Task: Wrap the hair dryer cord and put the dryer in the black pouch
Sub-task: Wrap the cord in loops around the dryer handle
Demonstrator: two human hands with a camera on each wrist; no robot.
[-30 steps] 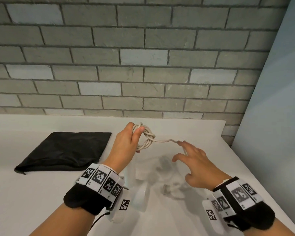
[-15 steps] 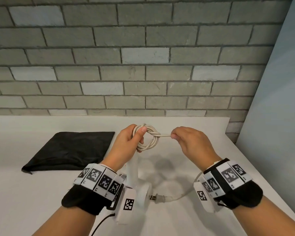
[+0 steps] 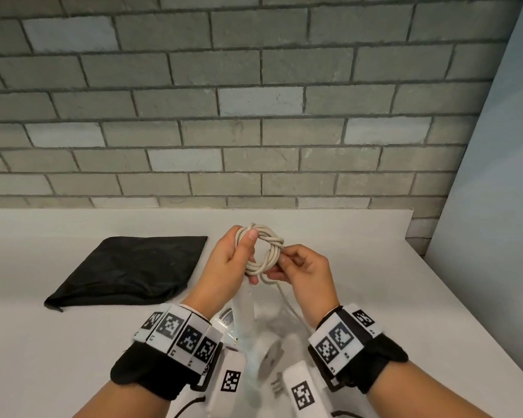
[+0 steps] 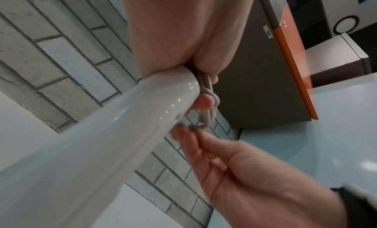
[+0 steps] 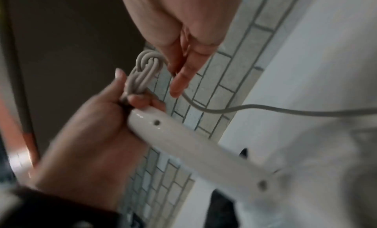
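left hand grips cord coil, raised; right hand seemingly pinches coil's side

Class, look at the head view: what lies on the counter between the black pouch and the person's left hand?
Nothing: in the head view only bare white counter separates the black pouch from the left hand, which holds the cord coil.

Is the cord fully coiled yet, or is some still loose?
Partly: the cord is looped in the left hand, but a loose tail trails free.
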